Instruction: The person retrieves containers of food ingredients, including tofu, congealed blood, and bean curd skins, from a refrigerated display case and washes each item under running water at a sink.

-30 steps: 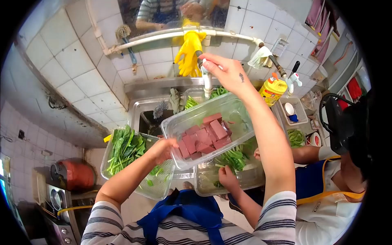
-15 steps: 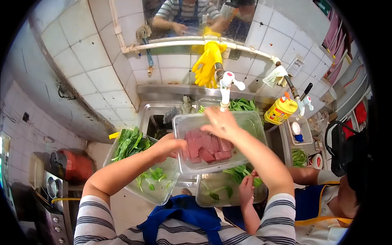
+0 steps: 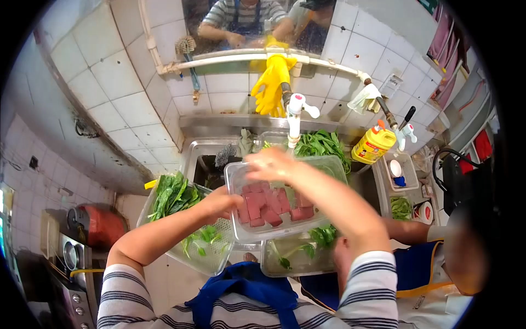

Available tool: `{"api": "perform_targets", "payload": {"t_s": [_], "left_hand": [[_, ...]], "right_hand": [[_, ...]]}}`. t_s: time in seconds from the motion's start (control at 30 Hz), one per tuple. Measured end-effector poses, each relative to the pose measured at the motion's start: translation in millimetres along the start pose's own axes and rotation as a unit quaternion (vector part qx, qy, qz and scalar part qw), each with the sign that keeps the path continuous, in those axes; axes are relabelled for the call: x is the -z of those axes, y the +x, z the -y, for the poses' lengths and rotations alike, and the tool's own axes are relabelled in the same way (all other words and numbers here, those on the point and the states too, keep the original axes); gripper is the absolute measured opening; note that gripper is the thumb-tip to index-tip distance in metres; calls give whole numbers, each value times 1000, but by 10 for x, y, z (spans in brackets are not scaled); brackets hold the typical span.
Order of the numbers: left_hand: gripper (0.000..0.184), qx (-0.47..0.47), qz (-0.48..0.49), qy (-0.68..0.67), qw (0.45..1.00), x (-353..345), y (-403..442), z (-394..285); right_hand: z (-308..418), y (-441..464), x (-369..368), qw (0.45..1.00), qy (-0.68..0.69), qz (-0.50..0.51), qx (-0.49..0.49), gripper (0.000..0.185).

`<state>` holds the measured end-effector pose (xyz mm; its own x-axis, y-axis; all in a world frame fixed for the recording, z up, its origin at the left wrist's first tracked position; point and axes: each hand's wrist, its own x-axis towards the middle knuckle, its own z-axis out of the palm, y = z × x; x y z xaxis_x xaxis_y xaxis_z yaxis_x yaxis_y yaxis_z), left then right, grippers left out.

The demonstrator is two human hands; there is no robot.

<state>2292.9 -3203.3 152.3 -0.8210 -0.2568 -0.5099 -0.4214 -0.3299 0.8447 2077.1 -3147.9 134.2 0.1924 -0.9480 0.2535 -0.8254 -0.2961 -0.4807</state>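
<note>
Right hand (image 3: 268, 164) lies farther left than in the earlier frame, over a clear, rectangular plastic tub (image 3: 274, 233) containing dark-red blocks (image 3: 268, 204); blur leaves its finger spread indeterminable. Left hand (image 3: 223, 202) clasps the tub's left wall, thumb at the rim. The tub is near the white plastic tap (image 3: 294, 127).

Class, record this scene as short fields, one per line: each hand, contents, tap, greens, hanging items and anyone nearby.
Left hand: gripping the left end of a clear plastic container
Right hand: above the container, blurred; contact unclear
Contents: dark red blocks
Tap: white faucet beside right hand
Greens: leafy greens in perforated tray, left
Hanging: yellow rubber gloves
Nearby: co-worker, right
</note>
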Motion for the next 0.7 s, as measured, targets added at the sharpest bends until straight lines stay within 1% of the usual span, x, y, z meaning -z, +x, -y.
{"api": "perform_targets", "payload": {"t_s": [0.03, 0.1, 0.17, 0.2, 0.23, 0.27, 0.33, 0.37, 0.4, 0.43, 0.47, 0.5, 0.53, 0.57, 0.6, 0.63, 0.67, 0.7], "left_hand": [[26, -2, 0, 0, 1000, -7, 2, 23], [29, 14, 5, -2, 1000, 91, -11, 98], [31, 4, -11, 14, 1000, 176, -90, 115], [33, 12, 1, 6, 1000, 193, -181, 67], [35, 18, 13, -1, 1000, 207, -213, 14], [36, -3, 12, 33, 999, 188, -126, 32], [36, -12, 3, 37, 999, 43, -114, -4], [37, -29, -10, 43, 999, 7, -97, -49], [37, -7, -24, 37, 999, -2, -75, 0], [37, -7, -28, 41, 999, 23, -91, 55], [37, 18, -23, 19, 999, 77, -122, 104], [37, 38, -18, -6, 999, 152, -113, 130], [42, 48, 10, -26, 998, 267, -105, 217], [42, 50, 12, -27, 998, 276, -138, 237], [45, 39, -5, -22, 999, 275, -163, 211], [49, 30, -20, -19, 999, 247, -186, 198], [57, 44, 0, 5, 999, 225, -178, 136], [57, 51, 7, 10, 999, 181, -202, 151]], "right_hand": [[318, 147, 83, 999, -10, 43, -3, 35], [264, 178, 106, 989, -96, 112, -16, 33], [-171, -135, 202, 975, -193, 111, 17, 27], [-129, -99, 180, 975, -189, 115, 18, 27], [-92, -55, 179, 981, -154, 121, -18, 24], [-49, -32, 165, 983, -117, 130, -53, 22], [154, 56, 170, 982, -43, 134, -129, 17], [314, 220, 83, 990, -44, 104, -81, 18], [398, 301, 105, 979, -55, 172, -94, 18], [438, 368, 127, 964, -64, 237, -106, 19], [334, 338, 174, 931, -90, 327, -135, 20], [115, 224, 275, 887, -120, 415, -163, 22], [-336, -141, 346, 892, -6, 378, -247, 22], [-679, -439, 380, 878, 108, 330, -329, 21], [-546, -433, 450, 879, 107, 327, -329, 21], [-255, -429, 544, 932, -3, 260, -252, 18], [-46, -419, 535, 961, -109, 186, -173, 16], [-40, -320, 304, 972, -48, 169, -155, 19]]}}
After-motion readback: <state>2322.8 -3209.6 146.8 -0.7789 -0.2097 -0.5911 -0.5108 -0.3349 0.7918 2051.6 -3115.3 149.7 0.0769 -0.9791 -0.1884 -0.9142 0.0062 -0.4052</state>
